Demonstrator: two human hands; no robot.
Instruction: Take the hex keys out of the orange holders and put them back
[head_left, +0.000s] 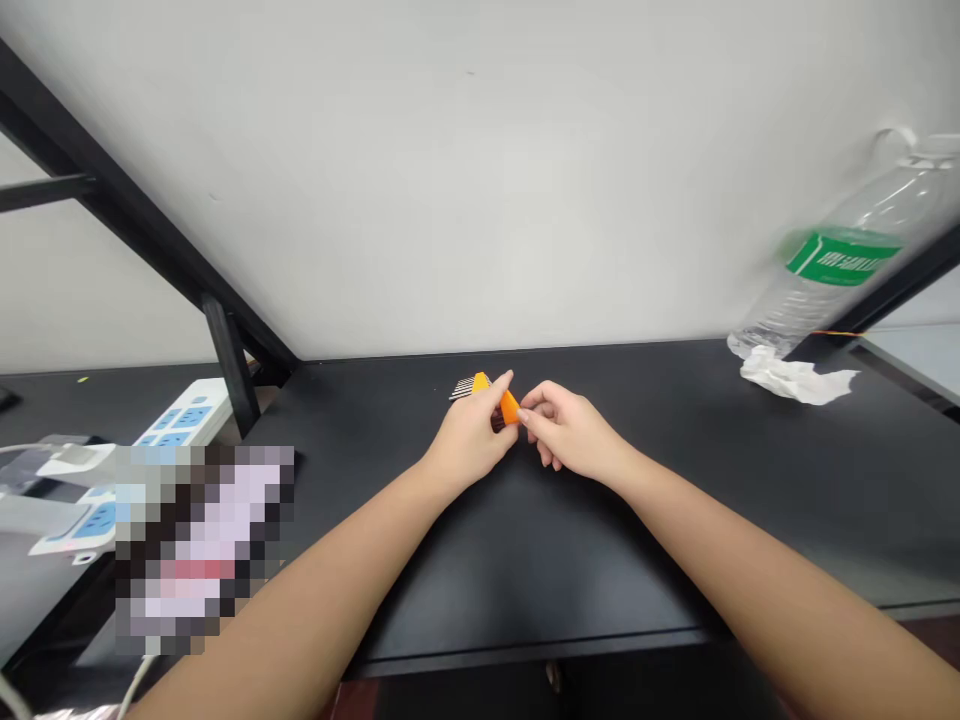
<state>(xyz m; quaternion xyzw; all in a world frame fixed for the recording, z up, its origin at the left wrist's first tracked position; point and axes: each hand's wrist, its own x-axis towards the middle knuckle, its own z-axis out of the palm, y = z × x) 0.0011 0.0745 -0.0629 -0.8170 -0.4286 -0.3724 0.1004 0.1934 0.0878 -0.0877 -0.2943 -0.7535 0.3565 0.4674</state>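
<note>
With left fingers (504,382) closed round it, gripping the orange piece (511,408) from its left side, thumb below, forefinger above and fairly straight. Reaching in from lower left along left forearm (345,560), back of left hand (469,432) upward. Pointing left and slightly nearward with thin rods (460,389). Running upper left to lower right in long axis, partly hidden by the gripping hand. Located over black desk (540,560), toward the far edge; cannot tell if touching it. At the right end, right thumb and forefinger (545,392) drawn together; cannot tell whether pinching or merely touching. Reaching in from lower right along right forearm (720,540); right hand (581,430) thumb side leftward, other fingers curled loosely beneath. At far right, bottle (847,255) by the wall (480,200), tissue (799,378) just in front.
</note>
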